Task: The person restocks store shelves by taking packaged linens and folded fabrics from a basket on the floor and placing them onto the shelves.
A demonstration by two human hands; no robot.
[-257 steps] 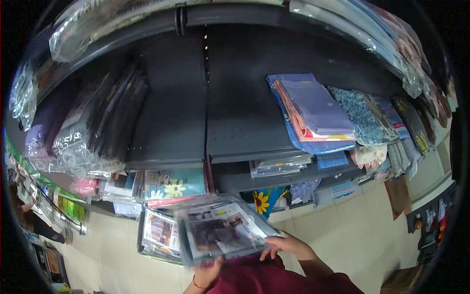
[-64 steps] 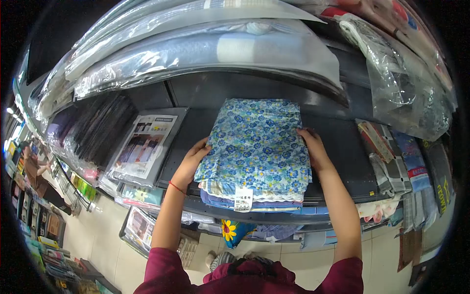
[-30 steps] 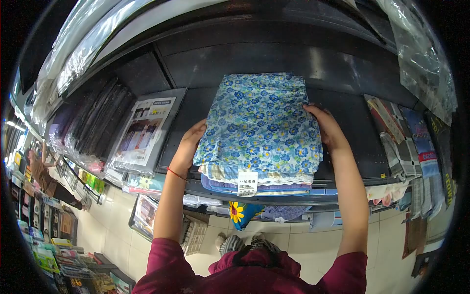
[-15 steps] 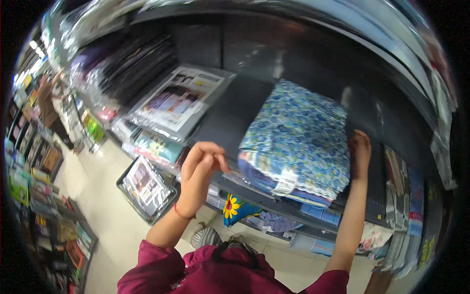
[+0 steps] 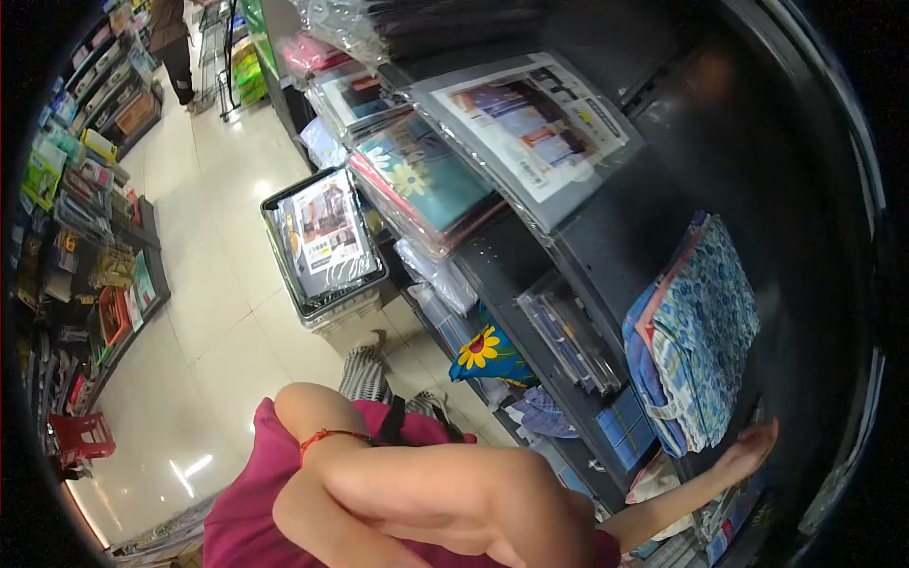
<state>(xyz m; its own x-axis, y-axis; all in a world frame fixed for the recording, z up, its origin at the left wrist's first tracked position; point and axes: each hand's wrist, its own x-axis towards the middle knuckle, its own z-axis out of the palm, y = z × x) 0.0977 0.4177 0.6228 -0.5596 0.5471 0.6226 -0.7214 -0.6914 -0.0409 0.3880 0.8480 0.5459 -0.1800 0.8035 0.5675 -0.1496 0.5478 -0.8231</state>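
The folded blue floral cloth [image 5: 710,322] lies on top of a stack of folded fabrics on the dark shelf at the right, with a white label at its front edge. Just beyond the stack's lower right corner is my right hand [image 5: 746,456], fingers apart and holding nothing. My left hand [image 5: 464,492] looms large in the lower middle, close to the camera, below a red bracelet [image 5: 333,435]. Its fingers are partly hidden and blurred, so what it holds, if anything, cannot be made out.
A flat plastic-wrapped package [image 5: 535,128] lies on the shelf at upper middle. Teal floral packages [image 5: 426,180] sit lower beside it. On the tiled floor stands a basket [image 5: 317,317] holding wrapped packages. A person [image 5: 172,47] is in the aisle at upper left, near a red stool [image 5: 80,437].
The view has swung left, so the floral stack now appears at the right. Both hands have left the stack they held earlier; my left hand has come close to the camera.
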